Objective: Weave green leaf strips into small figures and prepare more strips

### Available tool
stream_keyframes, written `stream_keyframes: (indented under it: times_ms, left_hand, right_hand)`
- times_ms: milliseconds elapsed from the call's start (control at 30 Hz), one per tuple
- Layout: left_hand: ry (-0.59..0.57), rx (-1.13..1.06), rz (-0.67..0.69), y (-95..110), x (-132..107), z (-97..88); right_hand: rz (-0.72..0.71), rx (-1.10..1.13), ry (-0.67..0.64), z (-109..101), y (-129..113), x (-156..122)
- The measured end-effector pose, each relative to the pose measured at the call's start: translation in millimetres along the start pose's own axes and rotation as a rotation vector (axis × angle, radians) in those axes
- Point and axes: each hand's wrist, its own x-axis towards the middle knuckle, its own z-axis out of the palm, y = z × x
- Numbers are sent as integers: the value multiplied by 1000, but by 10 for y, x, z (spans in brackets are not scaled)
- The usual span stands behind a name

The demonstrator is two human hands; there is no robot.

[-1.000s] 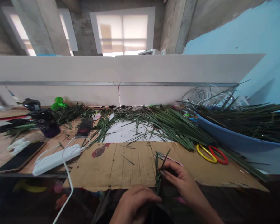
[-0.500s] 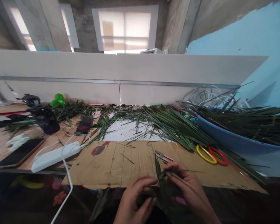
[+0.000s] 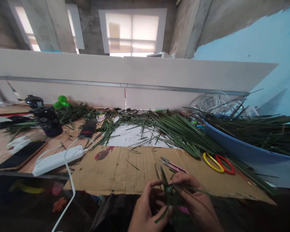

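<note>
**Both hands pinched on leaf strips at the near edge of the cardboard**

Head view, the only one on my feed. I take the cardboard sheet point(image 3: 132, 169) as my mark.

At its near edge, right of the middle, I see the left hand point(image 3: 147, 211) and the right hand point(image 3: 197, 204) meeting on a small knot of green leaf strips point(image 3: 168, 188). The left hand's thumb and curled fingers pinch the strips from the left, and one strip lies slantwise across its fingertips. The right hand's thumb and forefinger pinch the same knot from the right. A thin strip runs out over that hand towards the sheet's right end. Short blade tips stand up from the knot, over the cardboard.

On the sheet, just beyond the hands, lie small pink-handled snips point(image 3: 172, 165). Near its far right corner lie scissors point(image 3: 218, 162) with one yellow loop and one red. Beyond the far edge a heap of long green leaves point(image 3: 176, 129) sprawls, partly over white paper point(image 3: 130, 137). Right of the sheet stands a blue basin point(image 3: 241, 149) filled with more leaves.

Left of the sheet lies a white power strip point(image 3: 58, 159), its cable dropping past the table's near edge. Farther left a dark phone point(image 3: 20, 156) lies flat.
</note>
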Motion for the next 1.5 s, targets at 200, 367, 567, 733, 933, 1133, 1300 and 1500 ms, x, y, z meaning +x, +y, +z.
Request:
stream_keyframes:
  times_ms: [200, 367, 567, 733, 933, 1133, 1300, 1500]
  left_hand:
    - [16, -148, -29, -154, 57, 47]
    - [19, -242, -33, -21, 40, 72]
    - [11, -220, 2, 41, 4, 20]
    - [68, -272, -62, 69, 5, 12]
    - [146, -195, -61, 92, 14, -41]
    - [248, 140, 121, 114, -2, -108]
    - [261, 234, 168, 261, 16, -115]
    - [221, -96, -147, 261, 119, -131]
  right_hand:
    - [-77, 4, -74, 52, -29, -43]
    - [6, 57, -37, 103, -65, -58]
    - [-9, -7, -35, 69, -71, -35]
    - [8, 0, -40, 55, -59, -8]
    - [47, -81, -31, 54, -24, -9]
    - [38, -205, -25, 31, 29, -16]
    - [-76, -339, -64, 30, 17, 25]
    - [-126, -438, -12, 66, -78, 74]
